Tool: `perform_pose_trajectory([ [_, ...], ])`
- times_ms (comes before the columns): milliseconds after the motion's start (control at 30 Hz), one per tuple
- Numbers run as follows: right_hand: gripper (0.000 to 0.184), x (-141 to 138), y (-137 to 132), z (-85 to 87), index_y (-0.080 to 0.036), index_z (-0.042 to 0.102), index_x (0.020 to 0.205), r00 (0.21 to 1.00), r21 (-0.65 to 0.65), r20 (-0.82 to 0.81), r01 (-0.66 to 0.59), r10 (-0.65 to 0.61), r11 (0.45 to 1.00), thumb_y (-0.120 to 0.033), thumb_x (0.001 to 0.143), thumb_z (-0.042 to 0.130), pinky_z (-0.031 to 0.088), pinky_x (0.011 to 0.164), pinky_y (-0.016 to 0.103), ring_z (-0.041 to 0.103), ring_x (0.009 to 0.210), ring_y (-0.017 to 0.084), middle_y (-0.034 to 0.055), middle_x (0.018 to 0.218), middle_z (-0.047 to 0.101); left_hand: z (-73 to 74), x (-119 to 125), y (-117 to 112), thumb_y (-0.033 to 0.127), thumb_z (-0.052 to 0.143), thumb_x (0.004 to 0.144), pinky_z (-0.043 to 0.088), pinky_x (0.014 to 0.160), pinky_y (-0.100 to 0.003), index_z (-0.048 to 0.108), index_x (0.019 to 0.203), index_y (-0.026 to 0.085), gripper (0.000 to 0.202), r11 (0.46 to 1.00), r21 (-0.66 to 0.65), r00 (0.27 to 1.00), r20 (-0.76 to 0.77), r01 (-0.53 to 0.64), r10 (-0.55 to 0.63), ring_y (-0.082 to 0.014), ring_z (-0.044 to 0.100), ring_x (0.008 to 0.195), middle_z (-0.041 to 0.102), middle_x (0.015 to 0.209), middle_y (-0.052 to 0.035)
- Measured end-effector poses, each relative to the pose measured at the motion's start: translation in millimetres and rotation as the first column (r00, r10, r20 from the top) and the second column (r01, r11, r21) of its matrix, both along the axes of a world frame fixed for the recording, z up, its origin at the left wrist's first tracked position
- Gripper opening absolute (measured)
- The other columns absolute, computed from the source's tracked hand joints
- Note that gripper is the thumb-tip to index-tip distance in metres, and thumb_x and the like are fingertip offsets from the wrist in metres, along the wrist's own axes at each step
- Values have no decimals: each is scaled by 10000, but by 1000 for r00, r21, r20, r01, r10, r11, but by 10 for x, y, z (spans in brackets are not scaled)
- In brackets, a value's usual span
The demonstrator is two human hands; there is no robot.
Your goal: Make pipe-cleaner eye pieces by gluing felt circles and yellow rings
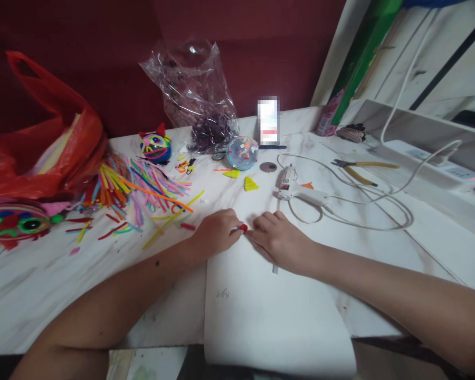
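My left hand (pixel 218 232) is closed, pinching a small red piece (pixel 243 228) that looks like pipe cleaner. A thin pale bit shows beside it at the fingertips; I cannot make out what it is. My right hand (pixel 279 237) has its fingers curled, with thumb and fingertips meeting the same red piece from the other side. Both hands rest over a large white sheet of paper (pixel 269 316) that hangs past the table's front edge. Beyond the right hand lies a white glue gun (pixel 287 184). Yellow fuzzy pieces (pixel 250 183) lie beyond the hands.
Left are pipe cleaners (pixel 142 182), a red plastic bag (pixel 43 142) and decorated balls (pixel 155 145). A clear bag (pixel 198 89), round container (pixel 242 153) and lit phone (pixel 268 121) stand behind. Right are pliers (pixel 364 164), looping cable (pixel 399 224) and a power strip (pixel 439 163).
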State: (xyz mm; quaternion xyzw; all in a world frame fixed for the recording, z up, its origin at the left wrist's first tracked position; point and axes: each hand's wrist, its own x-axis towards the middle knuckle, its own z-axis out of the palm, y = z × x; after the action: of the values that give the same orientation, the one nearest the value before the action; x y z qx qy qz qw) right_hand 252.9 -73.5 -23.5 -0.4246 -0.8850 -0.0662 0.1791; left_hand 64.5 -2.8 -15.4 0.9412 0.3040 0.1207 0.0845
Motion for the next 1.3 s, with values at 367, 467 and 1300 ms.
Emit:
perform_pose_trajectory([
  [367, 251, -8, -7, -24, -134, 648, 954, 992, 71, 129, -22, 13, 997, -231, 930, 418, 242, 665, 341, 420, 762, 199, 77, 799, 556, 11, 5, -6, 148, 543, 820, 380, 610, -230, 589, 662, 156, 165, 1000, 30, 1000, -23, -2, 3, -120, 527, 685, 543, 723, -6],
  [467, 249, -7, -8, -5, -141, 646, 979, 992, 10, 126, -16, 15, 1000, -250, 924, 428, 253, 681, 343, 425, 777, 201, 80, 826, 562, 15, -1, -5, 150, 542, 820, 378, 601, -232, 584, 658, 153, 168, 1000, 31, 999, -34, -3, 4, -119, 525, 672, 541, 718, -7],
  [1300, 244, -27, -14, 27, -130, 650, 917, 994, -4, 102, -35, 35, 999, -263, 906, 445, 274, 683, 336, 458, 756, 193, 81, 816, 573, 7, 5, 6, 173, 539, 827, 406, 670, -234, 640, 720, 161, 147, 1000, -7, 999, -29, -17, 17, -131, 559, 745, 575, 756, -11],
])
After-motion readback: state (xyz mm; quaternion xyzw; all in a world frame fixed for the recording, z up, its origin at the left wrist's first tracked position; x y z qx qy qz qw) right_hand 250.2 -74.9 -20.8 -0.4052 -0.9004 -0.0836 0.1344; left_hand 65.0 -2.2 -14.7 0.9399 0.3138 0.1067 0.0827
